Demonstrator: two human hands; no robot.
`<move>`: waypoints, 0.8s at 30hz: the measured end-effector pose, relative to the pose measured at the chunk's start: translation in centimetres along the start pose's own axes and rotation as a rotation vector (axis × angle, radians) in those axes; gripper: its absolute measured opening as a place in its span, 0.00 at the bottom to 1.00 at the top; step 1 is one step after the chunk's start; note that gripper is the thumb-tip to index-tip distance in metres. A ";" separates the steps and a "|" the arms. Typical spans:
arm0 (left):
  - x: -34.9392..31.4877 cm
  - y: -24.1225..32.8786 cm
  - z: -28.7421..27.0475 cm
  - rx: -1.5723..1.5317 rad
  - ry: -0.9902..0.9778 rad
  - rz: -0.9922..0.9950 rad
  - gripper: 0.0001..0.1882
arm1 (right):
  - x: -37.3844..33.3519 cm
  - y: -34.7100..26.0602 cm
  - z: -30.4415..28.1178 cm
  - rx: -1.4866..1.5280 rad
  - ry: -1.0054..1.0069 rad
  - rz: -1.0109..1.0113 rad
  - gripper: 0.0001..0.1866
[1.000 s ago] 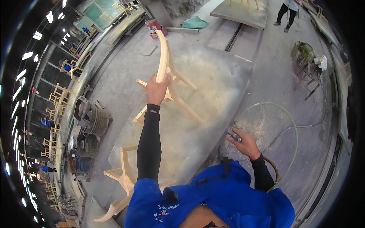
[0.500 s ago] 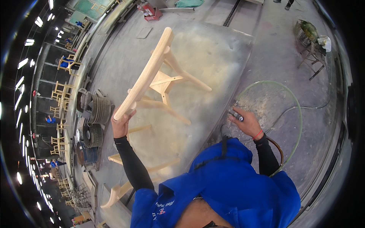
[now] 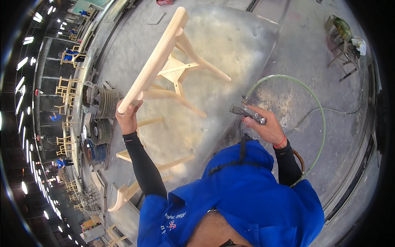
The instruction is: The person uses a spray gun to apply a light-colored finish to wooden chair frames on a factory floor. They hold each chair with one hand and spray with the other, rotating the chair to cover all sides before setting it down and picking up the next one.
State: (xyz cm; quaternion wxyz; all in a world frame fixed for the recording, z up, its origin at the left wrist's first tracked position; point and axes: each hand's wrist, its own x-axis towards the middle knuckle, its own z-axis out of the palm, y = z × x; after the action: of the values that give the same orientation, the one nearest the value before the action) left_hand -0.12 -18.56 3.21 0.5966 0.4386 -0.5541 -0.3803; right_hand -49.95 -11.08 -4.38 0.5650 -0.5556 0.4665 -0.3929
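Observation:
A pale wooden chair frame (image 3: 155,61) is tilted in front of me, its long thick rail running from upper right to lower left and its legs pointing right. My left hand (image 3: 128,118) is closed round the rail's lower end. In my right hand (image 3: 269,128) is a dark metal spray gun (image 3: 248,113), its front pointing left toward the frame across a gap. A green hose (image 3: 323,113) loops out beside that hand. Below my left forearm lies another pale wooden frame (image 3: 121,196), partly hidden by the arm.
Beneath the wood is a dusty grey work surface (image 3: 230,49). Ribbed drums (image 3: 101,105) stand at left. A small stand (image 3: 343,57) bears a stained container at far right. Distant chair frames (image 3: 68,88) line the left, with a person (image 3: 61,162) among them.
My right hand has moved up and left, turning the spray gun so more of it shows. The view has shifted slightly; my left hand keeps its hold on the chair frame.

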 end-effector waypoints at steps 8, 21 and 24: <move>8.2 0.4 5.9 0.150 0.216 0.214 0.22 | -0.6 -0.9 0.2 -0.100 0.117 -0.075 0.27; 24.9 5.1 1.4 0.151 0.400 0.170 0.30 | 0.9 -4.6 0.7 -0.071 0.166 -0.264 0.28; 25.1 5.2 -0.8 0.168 0.390 0.056 0.31 | 2.3 -6.6 0.1 -0.066 0.112 -0.308 0.30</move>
State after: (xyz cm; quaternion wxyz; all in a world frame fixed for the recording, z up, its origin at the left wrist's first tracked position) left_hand 2.92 -40.40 16.31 0.6645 0.5364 -0.4698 -0.2239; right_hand -48.72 -13.78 1.94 0.4526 -0.6160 0.4191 -0.4900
